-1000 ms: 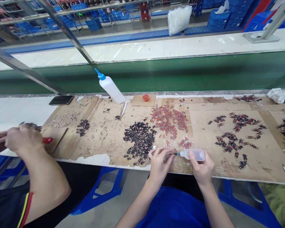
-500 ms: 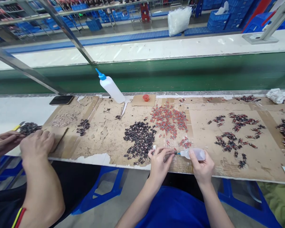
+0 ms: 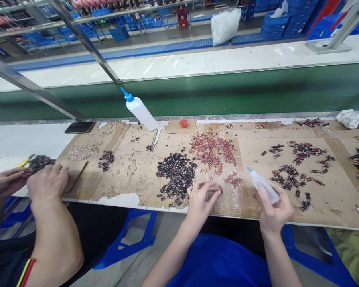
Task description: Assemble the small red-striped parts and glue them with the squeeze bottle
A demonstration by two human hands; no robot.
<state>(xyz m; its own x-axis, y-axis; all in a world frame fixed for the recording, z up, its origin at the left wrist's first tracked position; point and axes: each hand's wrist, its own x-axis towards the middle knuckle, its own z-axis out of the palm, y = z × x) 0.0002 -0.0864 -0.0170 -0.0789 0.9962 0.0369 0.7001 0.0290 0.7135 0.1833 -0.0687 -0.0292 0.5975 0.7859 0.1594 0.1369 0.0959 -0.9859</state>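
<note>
My right hand (image 3: 275, 209) is closed round a small translucent squeeze bottle (image 3: 266, 188), its blue tip tilted up to the left, over the cardboard. Near the table's front edge my left hand (image 3: 202, 199) pinches a small dark part (image 3: 220, 189); its exact kind is too small to make out. Just left of that hand spreads a pile of small black parts (image 3: 176, 177). Beyond it lie many small red parts (image 3: 211, 149), with a smaller red cluster (image 3: 233, 179) between my hands. Red-and-black pieces (image 3: 290, 177) are scattered to the right of the bottle.
Cardboard (image 3: 137, 171) covers the table. A large white bottle with a blue nozzle (image 3: 142, 113) leans at the back beside a small red cup (image 3: 184, 123). A phone (image 3: 79, 127) lies further left. At left, a co-worker's hands (image 3: 48, 181) work near a black pile (image 3: 41, 162).
My right hand has drawn the squeeze bottle away to the right, and its tip now points up, apart from the part in my left hand. The left hand stays nearly in place.
</note>
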